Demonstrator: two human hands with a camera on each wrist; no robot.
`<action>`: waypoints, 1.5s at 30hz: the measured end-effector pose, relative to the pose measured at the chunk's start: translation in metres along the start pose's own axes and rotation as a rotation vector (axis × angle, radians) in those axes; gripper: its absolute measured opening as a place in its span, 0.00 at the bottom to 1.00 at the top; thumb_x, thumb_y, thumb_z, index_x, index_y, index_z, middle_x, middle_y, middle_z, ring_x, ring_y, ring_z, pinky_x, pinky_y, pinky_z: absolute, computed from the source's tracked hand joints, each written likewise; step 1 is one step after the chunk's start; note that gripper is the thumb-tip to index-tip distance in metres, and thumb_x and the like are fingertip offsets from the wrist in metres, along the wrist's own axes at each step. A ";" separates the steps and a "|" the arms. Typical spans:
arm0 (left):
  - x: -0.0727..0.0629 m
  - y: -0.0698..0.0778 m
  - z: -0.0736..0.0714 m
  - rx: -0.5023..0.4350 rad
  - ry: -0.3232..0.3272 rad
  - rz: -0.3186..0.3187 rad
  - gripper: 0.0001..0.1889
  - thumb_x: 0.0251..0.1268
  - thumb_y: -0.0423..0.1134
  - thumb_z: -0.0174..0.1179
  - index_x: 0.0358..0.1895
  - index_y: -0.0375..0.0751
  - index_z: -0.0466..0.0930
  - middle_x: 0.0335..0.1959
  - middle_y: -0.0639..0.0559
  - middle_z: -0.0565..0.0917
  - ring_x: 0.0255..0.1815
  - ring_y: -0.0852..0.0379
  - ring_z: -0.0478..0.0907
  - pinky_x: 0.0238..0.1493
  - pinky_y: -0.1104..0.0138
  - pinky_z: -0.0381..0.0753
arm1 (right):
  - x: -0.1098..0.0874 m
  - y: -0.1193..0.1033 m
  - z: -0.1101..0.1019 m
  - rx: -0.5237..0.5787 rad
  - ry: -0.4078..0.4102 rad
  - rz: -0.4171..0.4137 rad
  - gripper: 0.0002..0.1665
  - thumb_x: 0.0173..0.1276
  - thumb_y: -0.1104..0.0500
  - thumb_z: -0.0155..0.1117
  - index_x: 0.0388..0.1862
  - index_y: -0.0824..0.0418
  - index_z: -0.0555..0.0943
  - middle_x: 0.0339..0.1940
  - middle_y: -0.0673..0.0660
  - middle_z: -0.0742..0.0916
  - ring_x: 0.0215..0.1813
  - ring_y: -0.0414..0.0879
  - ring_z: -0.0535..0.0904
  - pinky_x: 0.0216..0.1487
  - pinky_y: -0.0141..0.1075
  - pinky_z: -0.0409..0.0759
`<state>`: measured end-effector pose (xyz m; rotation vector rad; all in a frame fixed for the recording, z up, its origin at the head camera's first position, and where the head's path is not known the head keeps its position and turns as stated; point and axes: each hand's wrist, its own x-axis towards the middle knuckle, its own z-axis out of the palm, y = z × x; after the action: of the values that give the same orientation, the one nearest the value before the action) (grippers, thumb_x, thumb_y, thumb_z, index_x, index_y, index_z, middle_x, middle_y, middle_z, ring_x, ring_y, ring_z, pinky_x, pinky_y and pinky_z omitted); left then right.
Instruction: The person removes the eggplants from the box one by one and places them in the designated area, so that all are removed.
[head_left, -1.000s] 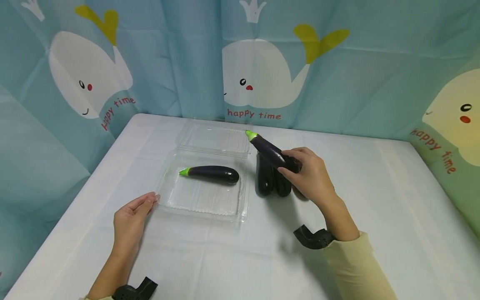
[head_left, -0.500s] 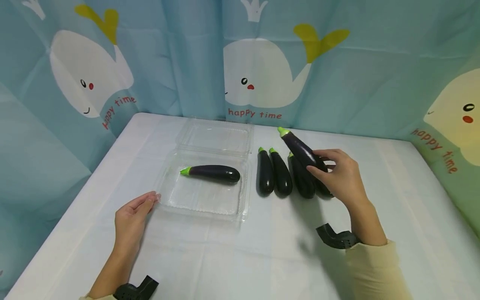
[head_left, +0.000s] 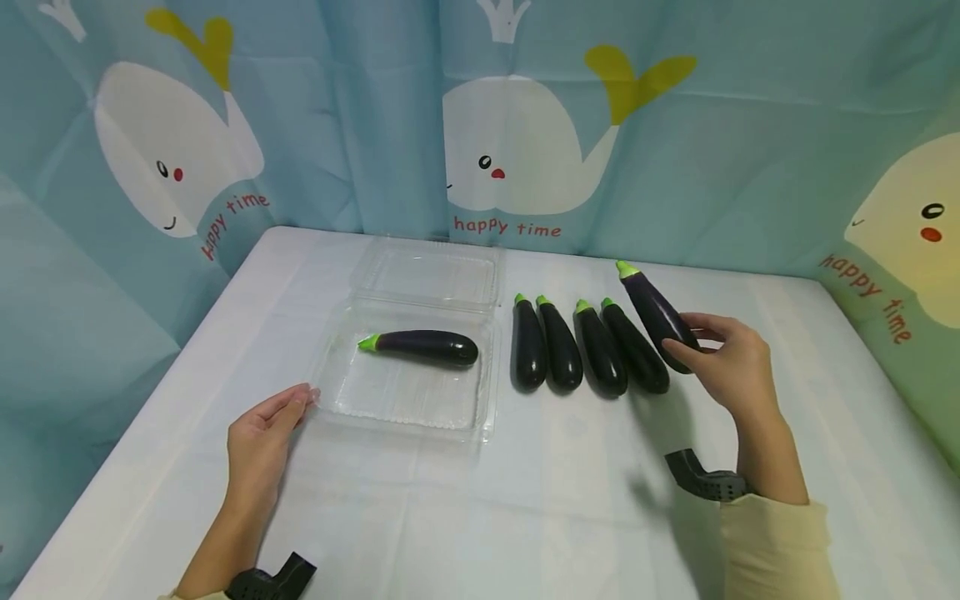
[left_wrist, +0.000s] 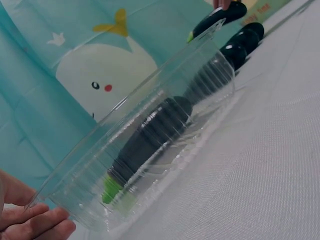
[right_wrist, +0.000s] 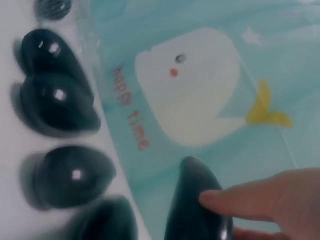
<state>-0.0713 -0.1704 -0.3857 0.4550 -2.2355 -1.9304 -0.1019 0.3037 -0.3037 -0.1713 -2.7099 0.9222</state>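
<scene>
In the head view, my left hand (head_left: 258,442) pinches the left edge of a clear plastic clamshell box (head_left: 401,423), whose lid (head_left: 427,275) lies folded back. The left wrist view shows its rim between my thumb and fingers. Inside the box one dark purple eggplant (head_left: 431,347) lies sideways, green stem end to the left. My right hand (head_left: 731,362) grips another eggplant (head_left: 654,312) by its thick end, raised off the table with its stem end tilted away. Left of that hand, several eggplants (head_left: 597,350) lie side by side, stems pointing to the back.
The table (head_left: 480,525) wears a white cloth. Behind it and along its sides hangs a blue-green curtain (head_left: 360,125) printed with whales. Black camera mounts sit on both wrists, the right one (head_left: 705,479) beside the sleeve.
My right hand has carried its eggplant rightwards, from over the row to the row's right side, uncovering the eggplants lying there. My left hand and the box have stayed in place.
</scene>
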 end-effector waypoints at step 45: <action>0.000 -0.001 0.001 -0.048 0.010 0.024 0.19 0.64 0.41 0.57 0.49 0.27 0.76 0.37 0.60 0.84 0.40 0.68 0.80 0.44 0.80 0.73 | 0.011 0.064 0.020 0.092 -0.204 0.206 0.37 0.60 0.45 0.64 0.57 0.74 0.71 0.54 0.72 0.77 0.53 0.60 0.71 0.39 0.38 0.73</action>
<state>-0.0715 -0.1693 -0.3869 0.4287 -2.1732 -1.9606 -0.1171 0.3453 -0.3554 -0.3618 -2.8679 1.1802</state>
